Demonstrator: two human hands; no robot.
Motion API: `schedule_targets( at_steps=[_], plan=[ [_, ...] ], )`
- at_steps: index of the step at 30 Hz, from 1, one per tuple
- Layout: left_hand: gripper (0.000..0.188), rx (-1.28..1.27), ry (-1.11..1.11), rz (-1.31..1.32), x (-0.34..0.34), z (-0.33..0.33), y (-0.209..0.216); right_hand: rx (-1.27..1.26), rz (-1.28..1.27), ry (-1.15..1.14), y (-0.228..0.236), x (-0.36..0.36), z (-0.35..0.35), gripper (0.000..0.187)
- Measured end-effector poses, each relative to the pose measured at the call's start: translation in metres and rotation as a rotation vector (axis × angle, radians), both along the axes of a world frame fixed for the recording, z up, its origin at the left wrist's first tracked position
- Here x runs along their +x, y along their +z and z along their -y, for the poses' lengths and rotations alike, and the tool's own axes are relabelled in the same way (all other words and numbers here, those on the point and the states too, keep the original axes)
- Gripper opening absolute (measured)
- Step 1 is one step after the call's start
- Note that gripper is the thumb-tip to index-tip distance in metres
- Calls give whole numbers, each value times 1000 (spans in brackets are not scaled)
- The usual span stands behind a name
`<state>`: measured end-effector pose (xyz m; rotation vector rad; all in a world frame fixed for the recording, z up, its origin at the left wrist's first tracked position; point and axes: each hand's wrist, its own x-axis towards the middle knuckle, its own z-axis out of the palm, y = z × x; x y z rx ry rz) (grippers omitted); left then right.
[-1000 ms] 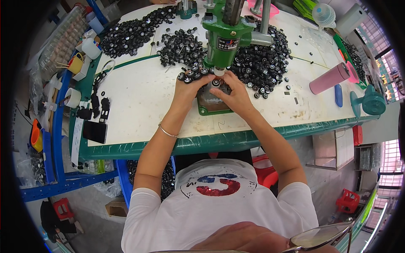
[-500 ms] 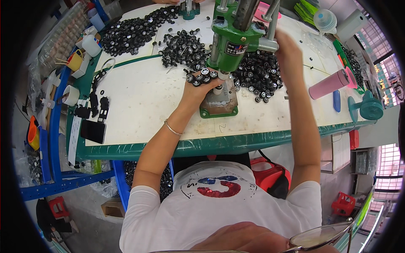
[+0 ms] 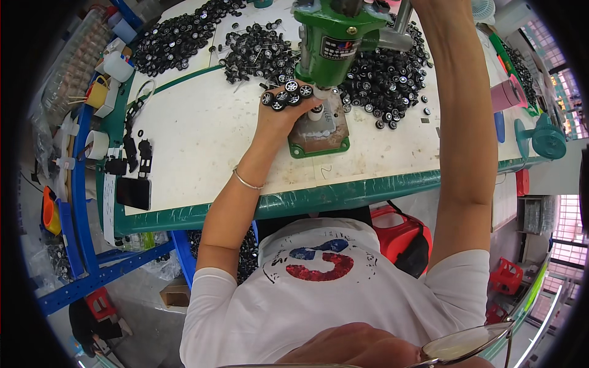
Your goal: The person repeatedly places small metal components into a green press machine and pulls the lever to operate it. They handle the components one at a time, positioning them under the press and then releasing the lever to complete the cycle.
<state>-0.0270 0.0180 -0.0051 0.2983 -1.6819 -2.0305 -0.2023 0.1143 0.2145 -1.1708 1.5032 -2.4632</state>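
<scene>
Black wheels point(image 3: 282, 96), six, lie gripped in the left hand point(image 3: 284, 116); right hand point(image 3: 429, 5) cropped, can't tell.

Assembly workshop: green press point(image 3: 328, 58) is set on white tabletop point(image 3: 202, 150), small black wheels point(image 3: 386, 83) are heaped in bulk behind and beside it. Blue metal rack point(image 3: 105, 268) is seen at left; blue bin point(image 3: 182, 253) is filled with dark parts below. Red stools point(image 3: 507, 276) are placed on the floor.
</scene>
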Motion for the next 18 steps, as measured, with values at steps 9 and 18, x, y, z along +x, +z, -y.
schedule_targets(
  at_steps=[9,18],
  plan=[
    [17,-23,5,14,1,-1,-3,-226,-338,37,-7,38,-23,25],
    [20,7,8,36,4,-3,-6,-380,-457,-105,-26,77,-39,32]
  ],
)
